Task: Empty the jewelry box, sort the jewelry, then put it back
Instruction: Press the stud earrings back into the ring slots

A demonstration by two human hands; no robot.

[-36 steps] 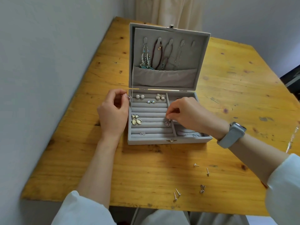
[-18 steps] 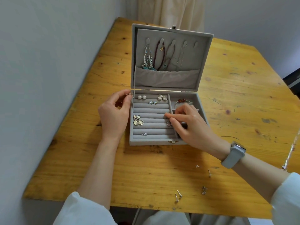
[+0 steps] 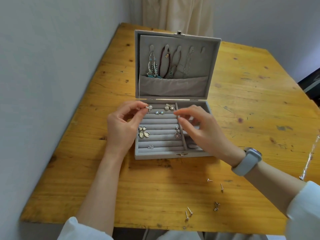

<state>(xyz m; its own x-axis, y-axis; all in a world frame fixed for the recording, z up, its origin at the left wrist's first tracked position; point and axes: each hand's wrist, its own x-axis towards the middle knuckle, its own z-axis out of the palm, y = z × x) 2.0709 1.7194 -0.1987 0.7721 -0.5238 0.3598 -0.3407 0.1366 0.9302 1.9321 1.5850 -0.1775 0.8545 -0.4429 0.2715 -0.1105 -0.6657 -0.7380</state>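
Note:
A grey velvet jewelry box [image 3: 156, 155] stands open on the wooden table [image 3: 155, 187]. Necklaces and bracelets [image 3: 164, 64] hang inside its lid. Its padded rows hold several earrings: teardrop ones [image 3: 144, 132], small blue ones [image 3: 159, 112], a silver cluster [image 3: 169, 107], a dangling pair [image 3: 177, 132], a tiny pair [image 3: 150, 147]. My left hand [image 3: 121, 125] pinches a pearl earring [image 3: 149, 107] at the box's back left corner. My right hand [image 3: 199, 130] hovers over the right compartments, fingers loosely spread, holding nothing that I can see.
Several loose stud earrings [image 3: 188, 213] lie on the table in front, to the right of the box. A thin silver chain [image 3: 310, 158] lies at the right edge. A wall runs along the table's left side, a curtain behind.
My right hand lifted off the ring rows, opened and rose above the right compartments. My left hand has closed its fingertips on the pearl earring at the box's back left corner.

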